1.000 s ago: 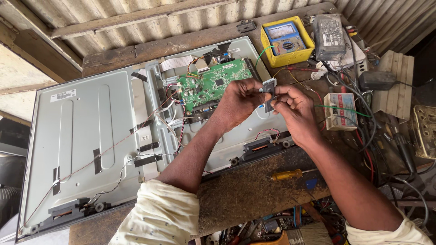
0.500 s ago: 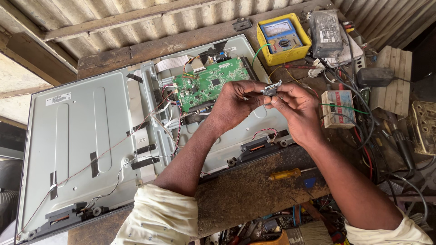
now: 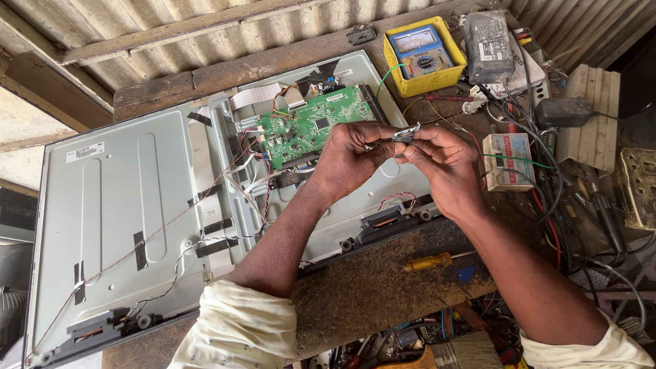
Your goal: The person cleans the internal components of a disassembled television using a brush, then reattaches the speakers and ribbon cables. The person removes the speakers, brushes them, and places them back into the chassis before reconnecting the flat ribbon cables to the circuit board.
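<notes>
Both hands, left hand [image 3: 352, 158] and right hand [image 3: 444, 167], were pinching a small silvery metal connector piece [image 3: 406, 134] above the green circuit board [image 3: 316, 126], which looked light, rigid, best held by its edges.

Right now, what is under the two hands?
Under the left hand and right hand lies the grey metal panel with a green circuit board. The hands cover part of both.

electronics repair workshop | opened flat-screen panel [image 3: 137, 225] | yellow multimeter [image 3: 424, 55] | screwdriver [image 3: 427, 262] | corrugated metal wall [image 3: 137, 14]
</notes>
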